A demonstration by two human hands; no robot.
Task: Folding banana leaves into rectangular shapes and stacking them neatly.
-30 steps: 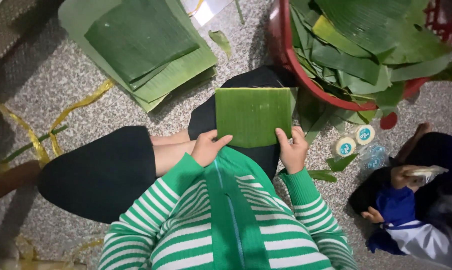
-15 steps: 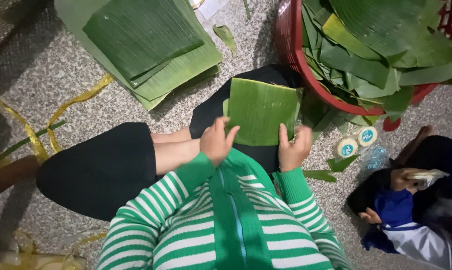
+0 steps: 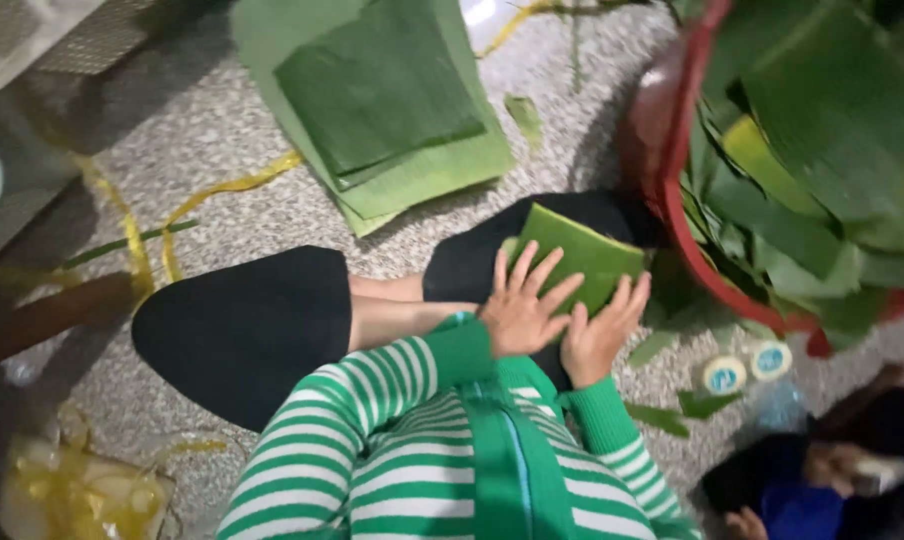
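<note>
Your left hand [image 3: 520,305] lay flat, fingers spread, on the near part of the folded green leaf [image 3: 580,258] resting on your black-clad knee, your right hand [image 3: 600,335] pressed open just beside it at the leaf's right edge, red basket [image 3: 672,215] of leaves just beyond

- Top: long-sleeved, green and white horizontal stripes, with a solid green panel down the middle.
- Zip: blue, running down that green panel.
- Cuffs: plain green ribbed bands at both wrists.
- Legwear: black, covering the thighs and ending at the knee.
- Left hand [image 3: 519,312], right hand [image 3: 598,335]: bare, no gloves.
</note>
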